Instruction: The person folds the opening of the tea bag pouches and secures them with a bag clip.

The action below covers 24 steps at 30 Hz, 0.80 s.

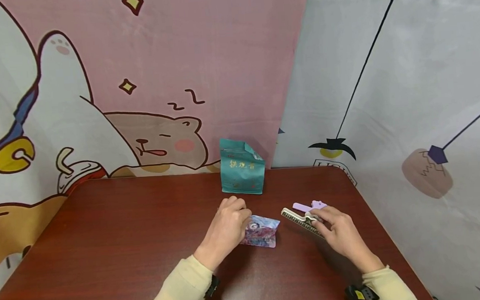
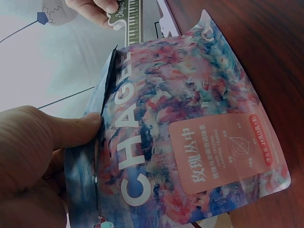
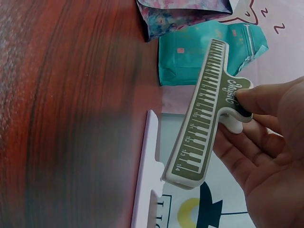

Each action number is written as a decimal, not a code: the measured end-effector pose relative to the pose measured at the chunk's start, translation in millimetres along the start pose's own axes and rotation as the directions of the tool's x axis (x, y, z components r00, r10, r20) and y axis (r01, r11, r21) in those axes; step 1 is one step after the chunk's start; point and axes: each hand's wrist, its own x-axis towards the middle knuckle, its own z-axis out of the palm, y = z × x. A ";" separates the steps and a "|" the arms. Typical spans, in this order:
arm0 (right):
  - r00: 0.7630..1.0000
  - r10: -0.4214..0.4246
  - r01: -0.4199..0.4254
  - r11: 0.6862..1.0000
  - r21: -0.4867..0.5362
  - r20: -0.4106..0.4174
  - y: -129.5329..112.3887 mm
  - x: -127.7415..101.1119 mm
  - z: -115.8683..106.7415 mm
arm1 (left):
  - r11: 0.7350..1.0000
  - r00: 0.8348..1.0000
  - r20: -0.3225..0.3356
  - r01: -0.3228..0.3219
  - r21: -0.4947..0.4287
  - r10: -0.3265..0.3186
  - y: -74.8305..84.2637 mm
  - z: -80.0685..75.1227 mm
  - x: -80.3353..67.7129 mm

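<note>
My left hand (image 1: 229, 219) pinches the top edge of a colourful tea pouch (image 2: 161, 123) between thumb and fingers. In the left wrist view its front shows large CHAGEE lettering and a pink label, and the top is folded over near the thumb. My right hand (image 1: 343, 231) grips a bag clip (image 3: 202, 118) by its handle tabs. Green and white, it carries a piano-key print and a ruler scale, and its long bar points toward the pouch in the head view. A lilac clip (image 3: 148, 175) lies on the table beside the right hand.
A teal tea bag (image 1: 242, 170) stands at the table's back edge, beyond both hands. The brown wooden table (image 1: 126, 239) meets a cartoon-printed cloth (image 1: 235, 67) behind it, with a pale grey cloth at the right.
</note>
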 end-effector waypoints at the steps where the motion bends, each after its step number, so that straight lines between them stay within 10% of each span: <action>1: 1.000 -0.008 0.008 1.000 0.005 -0.003 0.0 0.4 0.0 | 1.000 1.000 -0.001 0.000 0.000 0.000 -0.1 -0.2 0.1; 24: 0.992 -0.105 0.107 0.994 0.019 -0.072 -4.6 5.2 -5.4 | 1.000 1.000 -0.006 -0.005 0.001 0.005 0.1 0.7 1.2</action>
